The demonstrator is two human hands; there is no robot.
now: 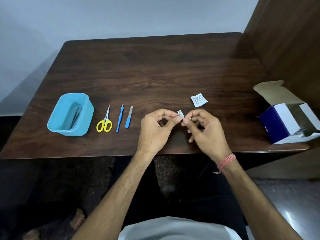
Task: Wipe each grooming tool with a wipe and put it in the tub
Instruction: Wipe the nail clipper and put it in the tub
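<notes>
A dark wooden table (155, 70) carries an open blue-and-white box (284, 122) at its right edge and a light blue tub (57, 118), dark tools lying inside, near its left edge. Beside the tub lie yellow-handled scissors (104, 122), a thin blue tool (119, 118) and a blue-handled file (129, 117). Near the front edge, the left hand (155, 129) and right hand (206, 130) together pinch a small white, partly silvery item (180, 113). A torn white sachet (198, 99) lies just behind.

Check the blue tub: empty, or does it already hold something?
Not empty. Thin dark tools lie inside the blue tub, leaning along its right wall; what they are is too dim to tell.
</notes>
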